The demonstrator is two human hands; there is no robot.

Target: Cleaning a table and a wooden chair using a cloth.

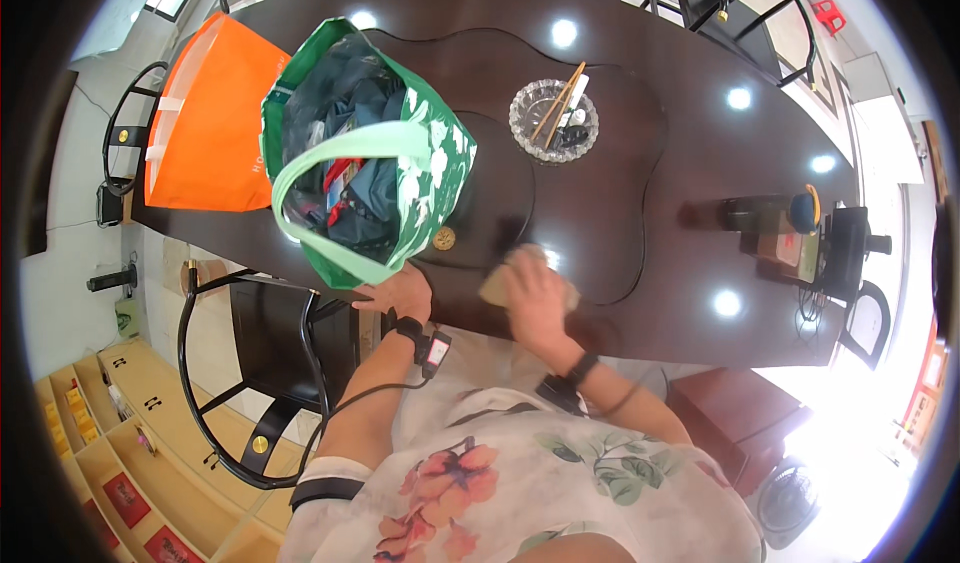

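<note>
Right hand (533,293) is pressed flat, fingers spread, on a crumpled beige cloth (500,285) at the near edge of the dark glossy wooden table (650,213). Left hand (400,296) grips the bottom edge of the green patterned tote bag (385,163), stuffed with dark clothes. Further back sits a round glass ashtray (553,121), with a flat orange bag (210,118) off left.

Ceiling lights are glaring as white spots on the glossy table (640,213). Daylight is blowing out the lower right. Fisheye is bending edges, the rim is vignetting black, and the right hand (535,298) is blurring slightly.
</note>
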